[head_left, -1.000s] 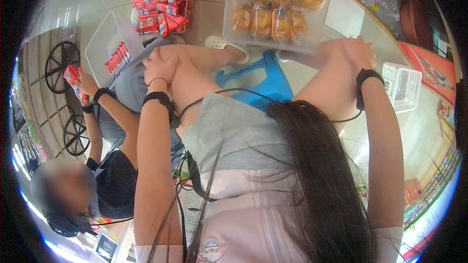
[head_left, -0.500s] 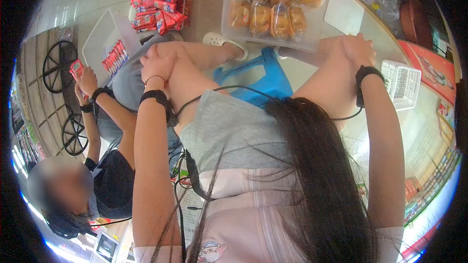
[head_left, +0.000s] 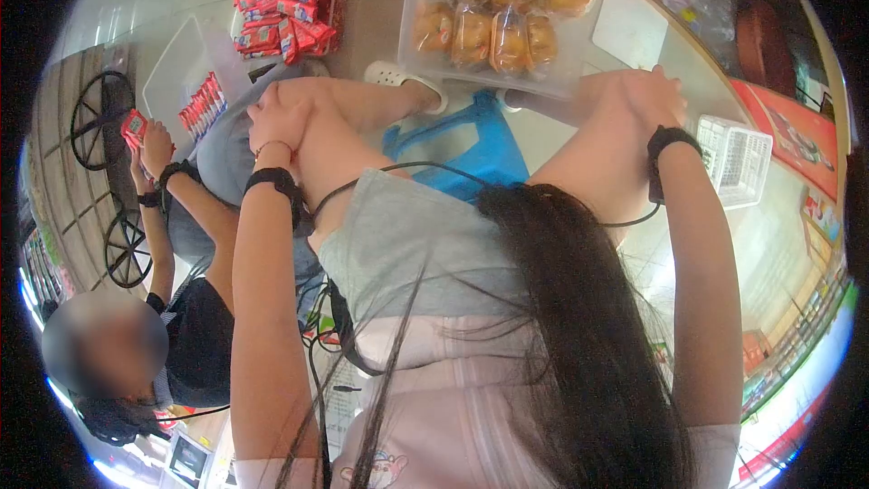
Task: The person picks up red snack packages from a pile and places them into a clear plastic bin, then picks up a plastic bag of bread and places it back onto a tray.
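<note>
My left hand [head_left: 282,123] rests on my left knee, its fingers laid over the knee and nothing held in it. On the other knee lies my right hand [head_left: 661,100], likewise bare, with its fingers partly hidden over the far side. Dark straps with cables circle both wrists. Between my knees, low down, is a blue plastic stool [head_left: 507,149]. Past it stands a translucent bin [head_left: 561,81] loaded with bagged golden-brown buns [head_left: 472,36]. A white plastic basket [head_left: 731,163] stands near my right hand.
Beyond my left knee are a box heaped with red packets [head_left: 290,4] and a clear bin [head_left: 176,59] holding a row of red packets [head_left: 203,107]. At left, a seated co-worker [head_left: 204,335] holds a red packet [head_left: 134,125]. A white lid-like panel [head_left: 631,24] lies at right.
The whole view has shifted slightly, so everything appears a little further left. Both my hands stay on my knees.
</note>
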